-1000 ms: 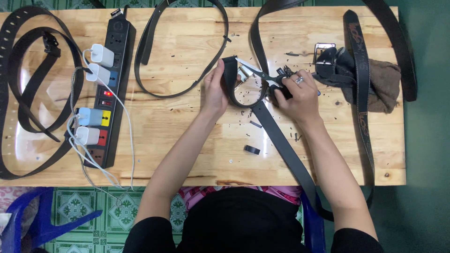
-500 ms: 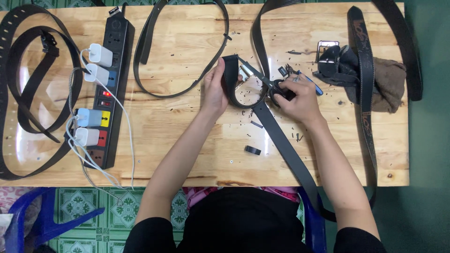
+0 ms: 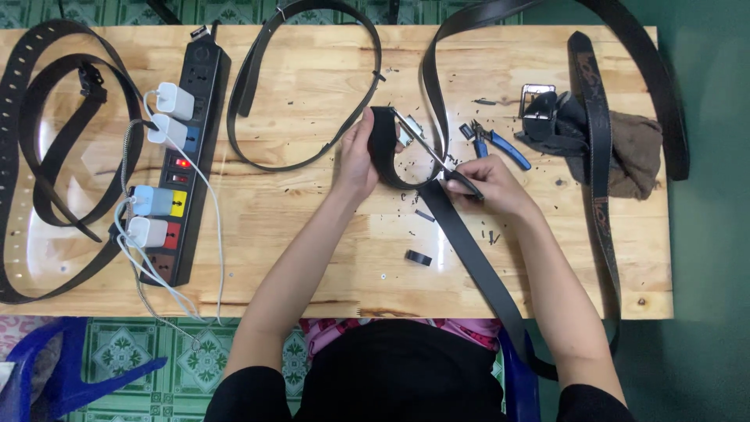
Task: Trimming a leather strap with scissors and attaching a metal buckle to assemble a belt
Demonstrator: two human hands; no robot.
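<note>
Belt (image 3: 469, 250) end hidden under hands (image 3: 484, 184).

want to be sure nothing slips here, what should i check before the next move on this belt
1. Left hand gripping the looped end of the black belt: ok.
2. Right hand holding the thin metal tool against the belt: ok.
3. Tool tip seated where it should be: cannot tell, too small.
4. Belt's free length clear: not ok, it trails off the table edge toward the lap.
5. Blue-handled pliers within reach, beside the right hand: ok.
6. Work area clean: not ok, dark scraps lie around the small black loop.
</note>
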